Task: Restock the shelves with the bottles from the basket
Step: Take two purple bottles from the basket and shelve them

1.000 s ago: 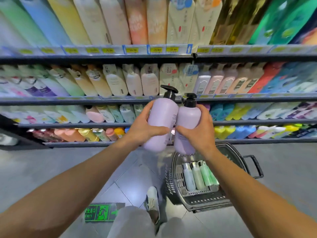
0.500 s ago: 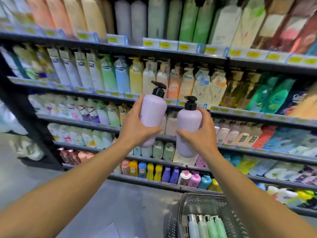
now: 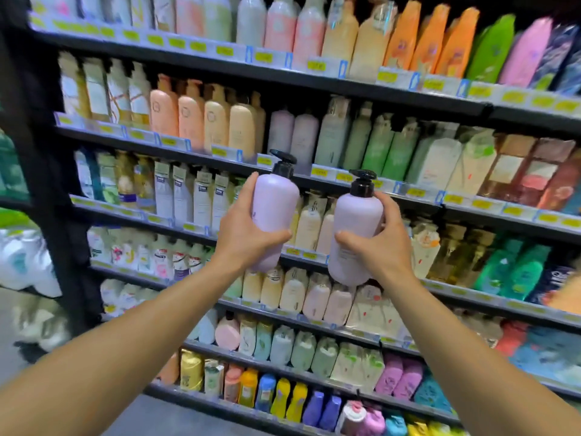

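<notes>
The shelves (image 3: 361, 88) fill the view from 9 to 3 o'clock: dark tiers with yellow price tags (image 3: 317, 65) along their front edges, packed with bottles in peach, orange, green, white and pink. On the tier just above the hands, two pale lilac shelf bottles (image 3: 290, 135) stand side by side at 12 o'clock, between peach bottles on one side and green ones on the other.

Both forearms reach up from the bottom corners. The left hand (image 3: 243, 232) grips the left pump bottle (image 3: 274, 215), a lilac bottle with a black pump, tilted slightly; its fingers are wrapped round the far side and the thumb lies across the front. At 3 o'clock from it, a little lower and apart, the right hand (image 3: 379, 243) grips the right pump bottle (image 3: 353, 239), of the same kind, fingers curled behind and thumb on the front. Both bottles are held in the air in front of the middle tiers, touching no shelf.
</notes>
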